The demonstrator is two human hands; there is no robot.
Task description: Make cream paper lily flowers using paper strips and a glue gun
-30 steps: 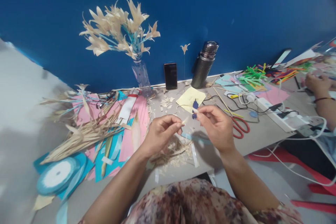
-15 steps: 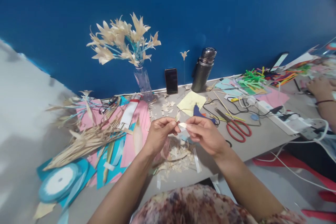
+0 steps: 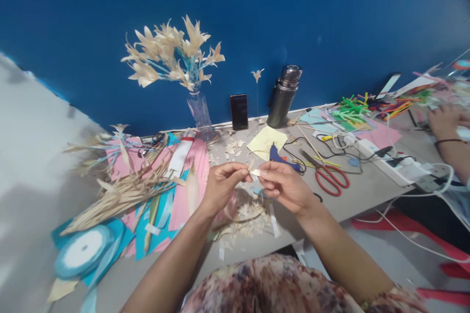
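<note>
My left hand (image 3: 224,183) pinches a small cream flower of dried husk (image 3: 251,166) between thumb and fingertips; its lower part is hidden by the fingers. Against it, my right hand (image 3: 285,185) pinches a pale husk petal (image 3: 254,172), and the fingertips of both hands almost meet. Beneath the hands lies a heap of husk scraps (image 3: 253,212). Just behind my right hand, a blue glue gun (image 3: 276,155) rests by a yellow paper sheet (image 3: 262,143). Red-handled scissors (image 3: 328,176) lie open to the right.
A bottle (image 3: 201,115) holding husk flowers (image 3: 169,51), a phone (image 3: 239,112) and a flask (image 3: 284,98) stand along the blue wall. Dried husk strips (image 3: 117,195) and a ribbon spool (image 3: 82,252) lie left. A power strip (image 3: 384,161) and another person's hand (image 3: 444,122) are right.
The petal in my right hand has tilted slightly and sits closer against the flower in my left. Both hands stay at nearly the same spot.
</note>
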